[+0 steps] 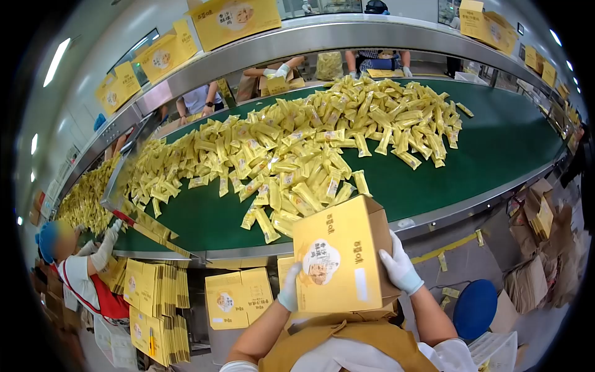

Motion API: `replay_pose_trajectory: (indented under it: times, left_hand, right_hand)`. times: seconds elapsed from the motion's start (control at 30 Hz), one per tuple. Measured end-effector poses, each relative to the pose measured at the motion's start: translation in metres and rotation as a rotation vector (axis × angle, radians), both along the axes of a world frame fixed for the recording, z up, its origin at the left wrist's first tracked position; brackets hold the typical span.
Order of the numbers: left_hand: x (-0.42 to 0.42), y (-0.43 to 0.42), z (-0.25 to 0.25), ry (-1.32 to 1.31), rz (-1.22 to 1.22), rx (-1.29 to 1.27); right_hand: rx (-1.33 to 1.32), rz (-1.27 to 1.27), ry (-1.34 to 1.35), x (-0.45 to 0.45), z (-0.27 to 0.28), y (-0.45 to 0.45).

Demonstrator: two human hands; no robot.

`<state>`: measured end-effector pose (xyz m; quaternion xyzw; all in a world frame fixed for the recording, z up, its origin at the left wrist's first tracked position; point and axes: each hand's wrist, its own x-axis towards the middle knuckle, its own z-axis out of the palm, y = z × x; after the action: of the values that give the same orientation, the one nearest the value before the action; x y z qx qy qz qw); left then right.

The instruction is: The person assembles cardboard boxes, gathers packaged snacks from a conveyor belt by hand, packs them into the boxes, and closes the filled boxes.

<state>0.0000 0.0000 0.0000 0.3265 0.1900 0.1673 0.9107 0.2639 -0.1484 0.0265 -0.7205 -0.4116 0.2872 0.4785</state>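
Clamping a tilted yellow box (338, 254), lower centre of the frame, between gloved left hand (289, 291) at its left edge and gloved right hand (400, 269) spread against its right side. Reaching up with forearms (434, 316) angled inward, below heaped packets (365, 115).

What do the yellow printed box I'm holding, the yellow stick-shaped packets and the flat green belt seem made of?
Yellow printed box: probably cardboard, smooth outside, judging by its flat panels and folded edges. Yellow stick-shaped packets: likely glossy plastic film, given the bright highlights and flattened ends. Flat green belt: perhaps PVC or rubber, even and fairly matte; I can't tell which.
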Motion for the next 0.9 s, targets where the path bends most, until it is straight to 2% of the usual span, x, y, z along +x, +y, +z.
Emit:
replay_pose_trajectory:
  times: [0.03, 0.07, 0.17, 0.2, 0.23, 0.27, 0.33, 0.37, 0.4, 0.43, 0.47, 0.5, 0.57, 0.63, 0.67, 0.77, 0.8, 0.9]
  left_hand:
    - [0.0, -0.011, -0.009, 0.017, 0.048, -0.046]
    - [0.0, -0.018, -0.015, 0.036, 0.098, -0.096]
    - [0.002, -0.044, -0.035, 0.06, 0.112, -0.168]
    - [-0.003, -0.045, -0.055, 0.144, 0.176, -0.089]
    - [-0.014, -0.038, -0.104, 0.181, 0.211, -0.046]
    - [-0.023, -0.026, -0.142, 0.459, 0.155, 0.61]
    - [-0.039, -0.015, -0.152, 0.954, -0.181, 1.364]
    - [-0.028, 0.002, -0.122, 1.17, -0.446, 1.442]
    - [-0.017, 0.005, -0.068, 1.236, -0.435, 1.361]
    - [-0.014, 0.001, -0.029, 1.303, -0.428, 1.281]
    - [-0.018, -0.001, -0.052, 1.154, -0.079, 1.266]
    - [-0.016, -0.005, -0.036, 1.067, 0.018, 1.188]
    - [-0.013, -0.012, 0.029, 0.897, 0.2, 1.038]
    - [-0.012, -0.013, 0.059, 0.915, 0.098, 1.065]
    - [-0.013, -0.01, 0.065, 0.926, 0.044, 1.078]
    - [-0.039, 0.013, 0.037, 0.82, -0.097, 1.171]
    - [-0.042, 0.016, 0.043, 0.708, -0.049, 1.133]
    - [-0.068, 0.03, 0.014, 0.781, -0.18, 0.853]
  right_hand:
    - [-0.071, 0.035, -0.051, -0.001, 0.019, -0.004]
    - [-0.126, 0.082, -0.214, -0.002, 0.025, -0.008]
    - [-0.289, 0.137, -0.313, -0.024, 0.074, -0.015]
    - [-0.309, 0.144, -0.362, -0.036, 0.08, -0.009]
    - [-0.364, 0.161, -0.398, -0.047, 0.088, 0.0]
    - [-0.408, 0.186, -0.432, -0.056, 0.089, 0.009]
    - [-0.438, 0.224, -0.573, -0.078, 0.071, 0.021]
    - [-0.418, 0.235, -0.681, -0.09, 0.056, 0.022]
    - [-0.304, 0.222, -0.734, -0.098, 0.049, 0.021]
    - [-0.399, 0.258, -0.718, -0.105, 0.055, 0.023]
    - [-0.417, 0.255, -0.709, -0.102, 0.056, 0.023]
    - [-0.433, 0.249, -0.697, -0.1, 0.056, 0.023]
    - [-0.375, 0.25, -0.667, -0.095, 0.055, 0.02]
    - [-0.332, 0.246, -0.621, -0.086, 0.055, 0.017]
    - [-0.323, 0.247, -0.587, -0.082, 0.055, 0.014]
    - [-0.259, 0.263, -0.421, -0.059, 0.039, 0.002]
    - [-0.155, 0.236, -0.329, -0.052, 0.029, -0.001]
    - [0.05, 0.172, 0.012, -0.034, -0.008, -0.009]
